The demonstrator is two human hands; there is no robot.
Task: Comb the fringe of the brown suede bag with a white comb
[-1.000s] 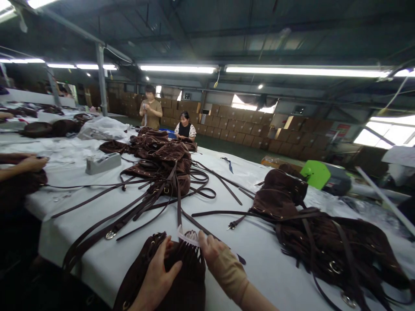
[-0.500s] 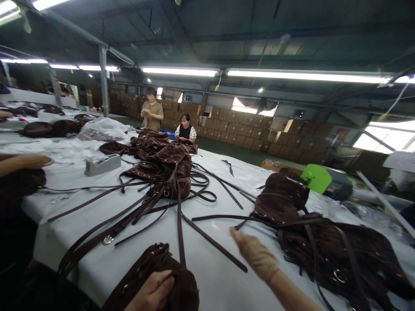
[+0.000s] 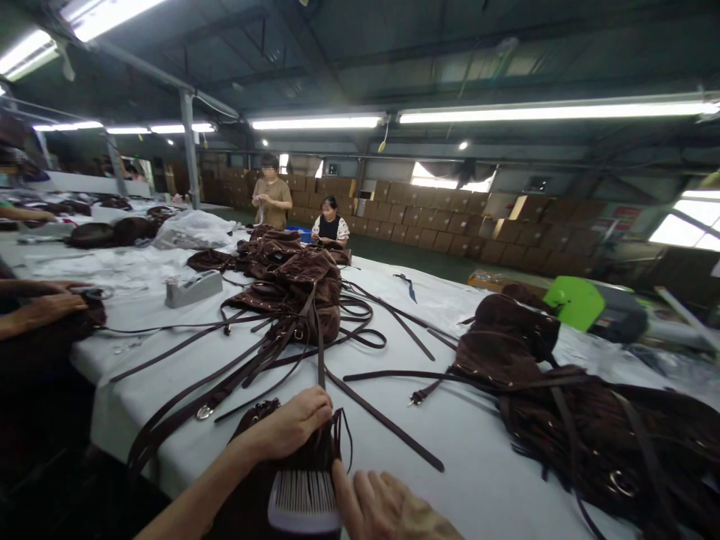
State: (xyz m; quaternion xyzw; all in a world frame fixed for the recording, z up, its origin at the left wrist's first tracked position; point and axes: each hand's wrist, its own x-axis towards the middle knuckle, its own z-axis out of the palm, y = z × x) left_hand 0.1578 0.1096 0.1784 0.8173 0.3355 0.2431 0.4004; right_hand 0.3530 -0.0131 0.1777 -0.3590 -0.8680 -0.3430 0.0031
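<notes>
My left hand (image 3: 301, 424), its fingers closed, grips the upper part of a dark brown fringed bag (image 3: 241, 495) at the table's near edge. Beside it, at the lower middle, my right hand (image 3: 388, 506) is curled around the right end of a whitish comb (image 3: 304, 501), with the index finger stretched along its side. The comb's long thin teeth lie against the bag's dark material; my right hand hides its far end. Thin brown laces (image 3: 342, 439) stick up between my hands. A long brown strap (image 3: 320, 345) runs from the bag toward the pile behind.
Brown bags with straps (image 3: 304, 277) are heaped mid-table, and more bags (image 3: 506, 360) lie at right. A grey tape dispenser (image 3: 194, 289) stands left of the heap. Another person's hands (image 3: 50, 307) hold a dark bag at far left. Two people are behind the table.
My right hand has come left from the buckled strap to the bag, and the comb now shows there. My left hand has moved up and forward on the bag.
</notes>
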